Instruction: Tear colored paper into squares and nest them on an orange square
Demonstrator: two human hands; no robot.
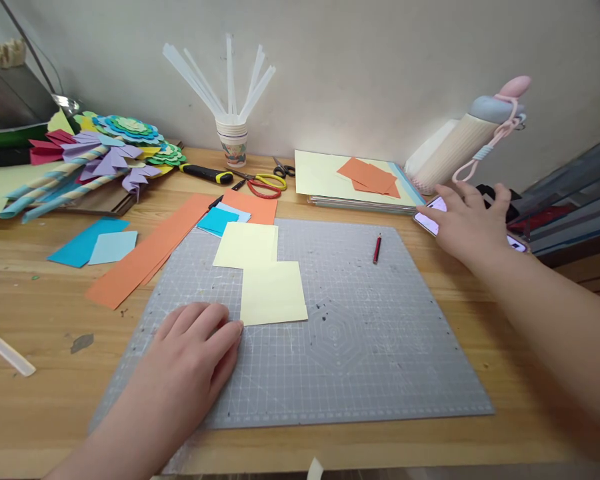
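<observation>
My left hand (pixel 193 357) rests on the left part of the grey cutting mat (pixel 380 373), its fingers curled and close together. One fingertip is beside the lower left corner of a pale yellow paper square (pixel 274 293). Another pale yellow square (pixel 245 245) lies just above and overlaps it. At the far right my right hand (pixel 473 220) is spread over a phone (pixel 433 217) with a lit screen, its fingers apart and touching it. The palm covers the middle of the phone. A short dark red pencil (pixel 377 249) lies on the mat.
Orange strips (pixel 150 257) and blue paper (pixel 90 241) lie left of the mat. Behind are a yellow-black cutter (pixel 206 174), scissors (pixel 265 185), a paper cup (pixel 233 143) of white sticks, and a paper stack (pixel 320 177). A bottle (pixel 457 143) leans near the wall; paper flowers (pixel 110 150) lie left.
</observation>
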